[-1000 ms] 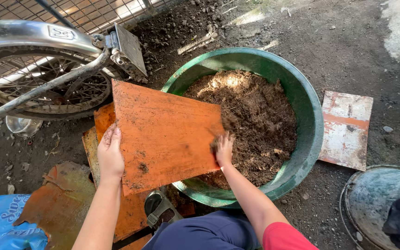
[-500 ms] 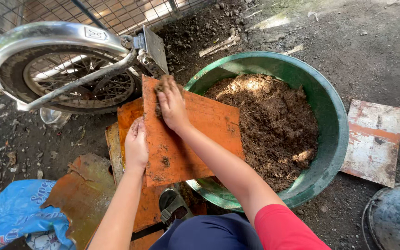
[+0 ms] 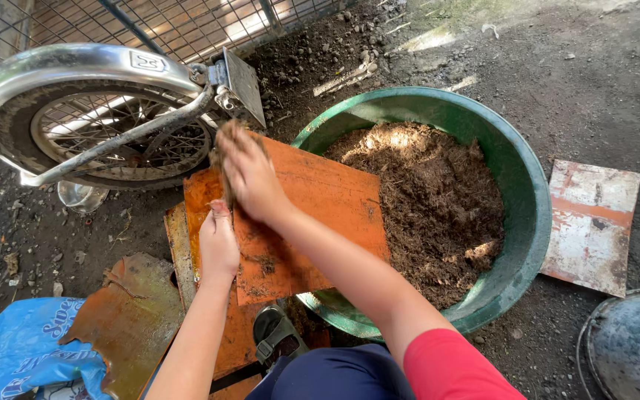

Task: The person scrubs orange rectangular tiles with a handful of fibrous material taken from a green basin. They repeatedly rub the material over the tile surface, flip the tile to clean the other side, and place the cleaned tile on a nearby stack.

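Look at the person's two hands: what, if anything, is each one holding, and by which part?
The left hand grips the orange board by its left edge. The right hand lies across the board's top left corner; whether it grips cannot be told.

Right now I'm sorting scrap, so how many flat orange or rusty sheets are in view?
4: the orange sheet both hands hold over the green tub; one under it; a rusty, bent one lower left; a white-and-orange one right of the tub. More may be hidden underneath.

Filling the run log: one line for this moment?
left hand: gripping orange board edge | right hand: on board's top | board: leaning on green tub of soil
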